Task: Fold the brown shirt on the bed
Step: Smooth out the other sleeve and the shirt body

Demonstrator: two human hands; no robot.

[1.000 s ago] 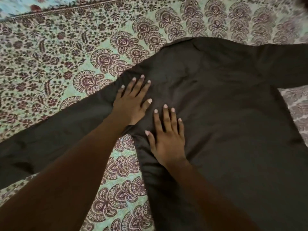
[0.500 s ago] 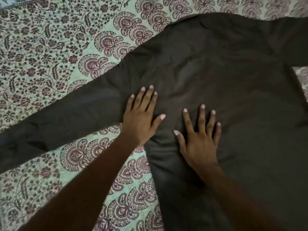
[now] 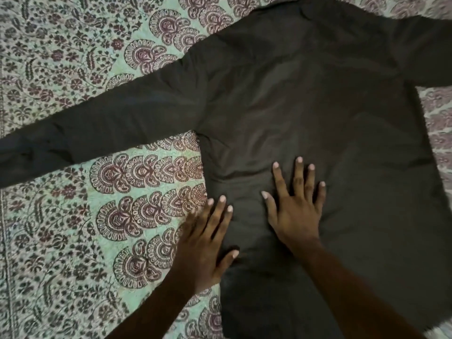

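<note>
Head view. Item: dark brown long-sleeved cloth shirt (image 3: 305, 106), spread flat on the bed, its body filling the centre through 3 o'clock, collar end at 12 o'clock, lower part running out of frame toward 5 o'clock. One long sleeve (image 3: 97, 128) stretches out to 9 o'clock; the other sleeve (image 3: 428, 50) leaves the frame at 2 o'clock. Handling, as judged: light, soft and limp, not fragile; a faint sheen suggests it may slide a little on the cover; shallow wrinkles lie near the hands. Hold, as judged: pinch shoulder and side edge together to turn a side in, or take the cuff to carry a sleeve across; a one-point lift would let it sag and bunch. Left hand (image 3: 203, 243), 6 o'clock: flat, fingers straight, lying across the shirt's side edge, partly on the cover, gripping nothing. Right hand (image 3: 296, 211), just toward 3 o'clock of it: flat, fingers spread, pressing the shirt's body, gripping nothing. Surroundings: pale green bedspread printed with maroon paisley and flowers (image 3: 73, 241), under everything, showing from 7 to 11 o'clock. In the way, as judged: the outstretched sleeves, to be brought in first.
</note>
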